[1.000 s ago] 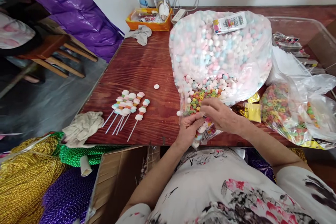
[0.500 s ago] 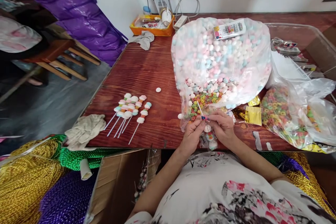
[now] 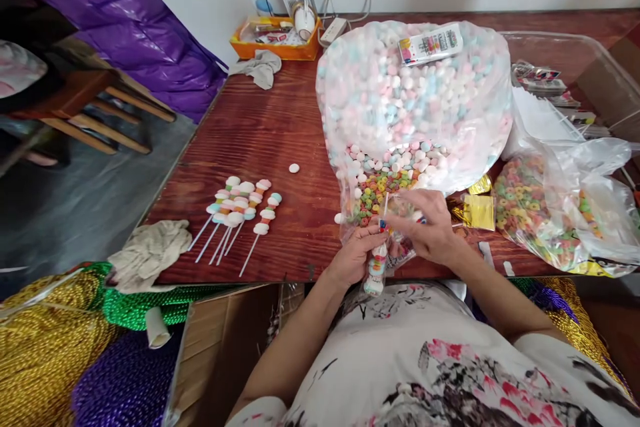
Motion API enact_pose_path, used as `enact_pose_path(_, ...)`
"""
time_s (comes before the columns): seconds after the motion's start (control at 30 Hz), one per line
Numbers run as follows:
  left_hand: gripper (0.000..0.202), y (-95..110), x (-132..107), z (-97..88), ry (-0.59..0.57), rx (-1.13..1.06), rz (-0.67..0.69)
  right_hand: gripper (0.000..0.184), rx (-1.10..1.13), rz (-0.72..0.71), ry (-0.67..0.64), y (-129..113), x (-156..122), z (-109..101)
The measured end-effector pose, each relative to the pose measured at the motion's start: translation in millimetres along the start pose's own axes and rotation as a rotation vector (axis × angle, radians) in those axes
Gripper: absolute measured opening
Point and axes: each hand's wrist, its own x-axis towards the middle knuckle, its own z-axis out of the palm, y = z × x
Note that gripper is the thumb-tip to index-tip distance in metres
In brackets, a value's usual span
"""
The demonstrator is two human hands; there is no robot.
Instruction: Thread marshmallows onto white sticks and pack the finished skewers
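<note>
My left hand (image 3: 354,255) grips a candy skewer (image 3: 378,260), a white stick threaded with marshmallow discs and coloured rings, at the table's near edge. My right hand (image 3: 427,225) pinches the stick's upper part just above the left hand; what its fingertips hold is too small to tell. Both hands sit at the mouth of a big clear bag of pastel marshmallows (image 3: 415,90), where loose colourful cereal rings (image 3: 380,187) lie. Several finished skewers (image 3: 239,212) lie in a row to the left.
A second bag of cereal rings (image 3: 545,210) lies at right, with gold wrappers (image 3: 480,210) beside it. A cloth (image 3: 150,250), a loose marshmallow (image 3: 294,167), an orange tray (image 3: 273,40) and a clear bin (image 3: 575,60) share the wooden table (image 3: 270,127). Metallic garlands (image 3: 50,347) fill the lower left.
My right hand rose from the rings at the bag's mouth to the stick held in my left hand. The skewer now hangs lower, over the table edge.
</note>
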Motion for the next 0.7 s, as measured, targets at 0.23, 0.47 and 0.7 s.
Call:
enact_pose_path(0.23,0.038,-1.1,-7.0,-10.4,-0.377,0.351,-0.16,0.021,-0.187,-0.455,-0.335,4.5,-19.4,-14.1)
enact_pose_path(0.47,0.025,-1.5,-19.4,3.1,-0.008,1.729,0.622,0.027,-0.059,0.148,-0.381,-15.3,-37.4,9.5)
enact_pose_path(0.7,0.037,-1.8,-9.0,-6.5,-0.052,1.184,0.312,0.025,-0.292,0.012,-0.033,-27.4,-44.3,1.0)
